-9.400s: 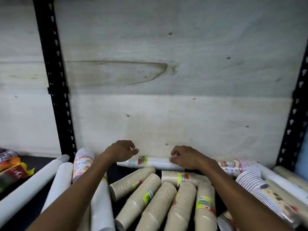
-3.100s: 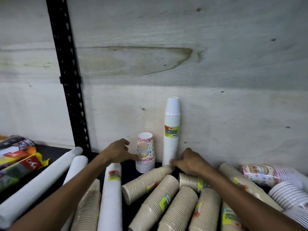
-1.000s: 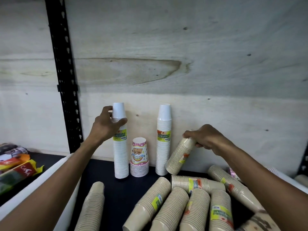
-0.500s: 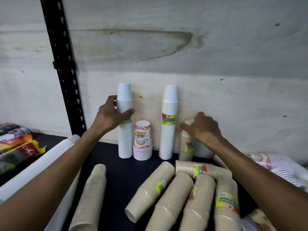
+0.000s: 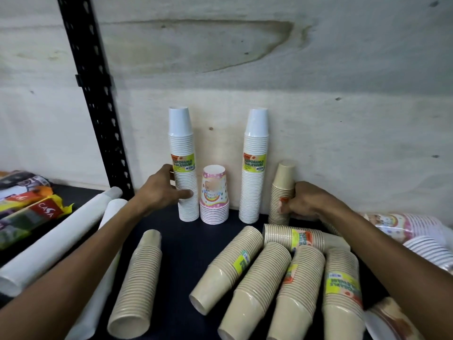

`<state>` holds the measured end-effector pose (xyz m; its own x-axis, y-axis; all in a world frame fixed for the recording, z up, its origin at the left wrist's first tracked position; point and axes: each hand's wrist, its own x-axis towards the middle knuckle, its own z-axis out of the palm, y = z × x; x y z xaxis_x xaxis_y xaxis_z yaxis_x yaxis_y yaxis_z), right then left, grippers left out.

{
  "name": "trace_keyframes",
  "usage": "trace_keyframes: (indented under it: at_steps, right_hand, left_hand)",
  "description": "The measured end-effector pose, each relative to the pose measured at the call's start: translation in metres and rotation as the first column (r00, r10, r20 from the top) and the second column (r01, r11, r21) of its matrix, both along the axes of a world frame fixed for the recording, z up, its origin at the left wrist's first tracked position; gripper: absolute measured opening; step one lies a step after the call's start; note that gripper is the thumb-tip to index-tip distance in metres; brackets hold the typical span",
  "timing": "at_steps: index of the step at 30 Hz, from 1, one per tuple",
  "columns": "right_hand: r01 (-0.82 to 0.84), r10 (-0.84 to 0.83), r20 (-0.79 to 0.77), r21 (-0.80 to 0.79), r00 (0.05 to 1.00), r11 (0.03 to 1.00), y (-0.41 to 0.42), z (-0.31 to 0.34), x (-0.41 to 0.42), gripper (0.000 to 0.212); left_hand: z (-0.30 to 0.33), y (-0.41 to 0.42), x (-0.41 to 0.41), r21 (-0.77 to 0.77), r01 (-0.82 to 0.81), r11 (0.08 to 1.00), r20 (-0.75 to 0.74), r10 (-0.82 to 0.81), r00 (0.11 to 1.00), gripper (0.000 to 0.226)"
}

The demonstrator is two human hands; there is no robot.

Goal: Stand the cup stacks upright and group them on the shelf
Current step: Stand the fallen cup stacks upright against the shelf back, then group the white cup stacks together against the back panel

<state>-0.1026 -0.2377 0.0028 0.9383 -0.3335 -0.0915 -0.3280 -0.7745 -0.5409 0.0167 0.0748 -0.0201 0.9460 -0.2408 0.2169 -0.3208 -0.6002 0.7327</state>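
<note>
In the head view, four stacks stand upright against the far plywood wall [image 5: 318, 119] of the black shelf [image 5: 191, 244]: a tall white stack [image 5: 184, 165] at the left, a short pink patterned stack [image 5: 214, 195] touching it, a second tall white stack [image 5: 255, 165] a little to the right, and a shorter kraft stack [image 5: 282, 192] just beside that. The left hand [image 5: 163, 190] wraps its thumb and fingers round the lower part of the left white stack; the right hand [image 5: 302, 201] grips the kraft stack at its lower half. Nearer, at least five kraft stacks [image 5: 267, 283] lie on their sides in a fan, one more [image 5: 137, 283] lies to the left, and pink-printed stacks [image 5: 402, 227] lie at the far right. The step in hand looks like seating and closing up the row. It would go best by sliding each stack from low down, base flat on the shelf, until sides touch, then letting go only once neither tall column leans.
</note>
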Motion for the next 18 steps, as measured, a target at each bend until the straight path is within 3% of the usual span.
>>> trace_keyframes:
  at_steps: [4, 18]
  right_hand:
    - [0.051, -0.054, 0.038, 0.067, 0.998, 0.996, 0.0, -0.01, 0.01, 0.037]
    - [0.127, -0.127, 0.057, 0.013, 0.99, 0.992, 0.003, -0.026, 0.026, 0.073]
  left_hand:
    - [-0.001, -0.002, 0.005, -0.025, 0.03, 0.999, 0.006, -0.03, 1.0, 0.065]
    - [-0.003, -0.008, 0.022, -0.061, 0.074, 0.995, -0.006, -0.075, 0.997, 0.063]
